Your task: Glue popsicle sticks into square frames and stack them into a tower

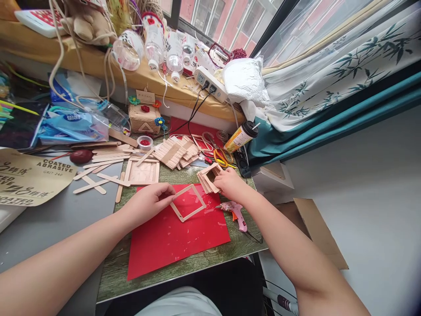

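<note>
Worktop point(113, 274) by a window point(226, 19), red sheet point(174, 245) on it. Left hand point(153, 201) pinched on the corner of a square stick frame point(194, 213), which sits over the sheet; can't tell if it's touching. Right hand point(232, 184) closed on the side of a hollow stick stack point(204, 183), far right corner of sheet. Pink glue gun point(237, 214) nearby, nozzle at the sheet's right edge.

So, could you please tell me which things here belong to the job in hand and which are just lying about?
Seemingly part of the job:
square stick frame, in left hand
stacked frames, in right hand
red sheet
glue gun
loose sticks

Apparently just lying about:
lidded drink cup
plastic bottles
silvery package
</note>
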`<state>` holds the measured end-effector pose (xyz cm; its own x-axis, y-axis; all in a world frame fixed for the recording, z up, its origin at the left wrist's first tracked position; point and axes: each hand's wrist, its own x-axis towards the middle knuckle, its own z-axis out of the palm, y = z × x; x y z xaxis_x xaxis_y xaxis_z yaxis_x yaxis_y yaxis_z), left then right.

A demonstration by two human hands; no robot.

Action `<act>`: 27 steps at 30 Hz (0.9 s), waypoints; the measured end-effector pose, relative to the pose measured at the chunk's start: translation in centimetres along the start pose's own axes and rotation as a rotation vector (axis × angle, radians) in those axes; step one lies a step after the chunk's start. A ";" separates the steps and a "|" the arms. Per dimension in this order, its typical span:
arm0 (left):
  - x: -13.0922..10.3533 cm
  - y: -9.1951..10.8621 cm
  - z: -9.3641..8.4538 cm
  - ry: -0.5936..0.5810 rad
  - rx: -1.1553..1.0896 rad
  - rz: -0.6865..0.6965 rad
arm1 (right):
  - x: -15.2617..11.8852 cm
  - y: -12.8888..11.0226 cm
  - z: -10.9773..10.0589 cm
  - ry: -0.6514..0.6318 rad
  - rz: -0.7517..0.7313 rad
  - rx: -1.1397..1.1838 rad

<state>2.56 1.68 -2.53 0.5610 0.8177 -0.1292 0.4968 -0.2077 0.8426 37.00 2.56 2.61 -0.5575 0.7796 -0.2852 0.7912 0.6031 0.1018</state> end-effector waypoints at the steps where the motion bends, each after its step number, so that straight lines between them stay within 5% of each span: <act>1: 0.0 0.0 0.0 0.001 0.003 0.002 | 0.1 -0.2 0.2 -0.003 0.003 0.006; 27: 0.1 -0.1 0.1 0.041 -0.011 -0.013 | 2.4 -2.1 -0.5 -0.047 0.069 -0.004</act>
<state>2.59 1.71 -2.68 0.5268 0.8417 -0.1184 0.4960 -0.1912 0.8470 33.92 3.25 2.16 -0.4890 0.8108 -0.3216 0.8264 0.5487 0.1267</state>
